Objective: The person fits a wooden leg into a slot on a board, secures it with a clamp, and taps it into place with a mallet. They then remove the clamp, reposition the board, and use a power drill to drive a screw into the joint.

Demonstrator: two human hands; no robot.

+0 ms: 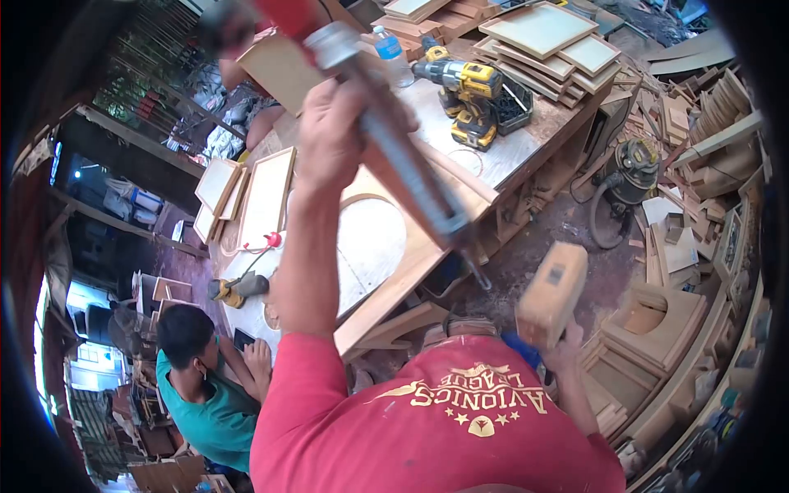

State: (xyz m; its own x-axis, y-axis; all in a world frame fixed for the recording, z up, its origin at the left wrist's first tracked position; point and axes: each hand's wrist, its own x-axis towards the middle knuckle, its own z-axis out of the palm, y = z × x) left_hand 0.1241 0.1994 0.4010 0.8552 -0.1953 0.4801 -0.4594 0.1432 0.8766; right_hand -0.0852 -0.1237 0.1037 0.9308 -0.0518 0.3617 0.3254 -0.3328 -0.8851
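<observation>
My left hand (337, 123) is raised over the workbench, fingers wrapped round a long tool (411, 164) with a red head and a grey metal shaft that ends in a thin rod. Motion blurs it, so its exact kind cannot be told. Low on the right, my right hand (565, 349) grips a wooden mallet (552, 292), head up; its handle is mostly hidden. Beneath my left arm lies a wooden panel (421, 256) with a large round cutout, on the bench (542, 135).
A yellow cordless drill (472, 82), a water bottle (389, 48) and stacked framed panels (542, 33) stand on the bench. A person in a teal shirt (205, 419) is at the left. A shop vacuum (631, 172) and wood offcuts lie to the right.
</observation>
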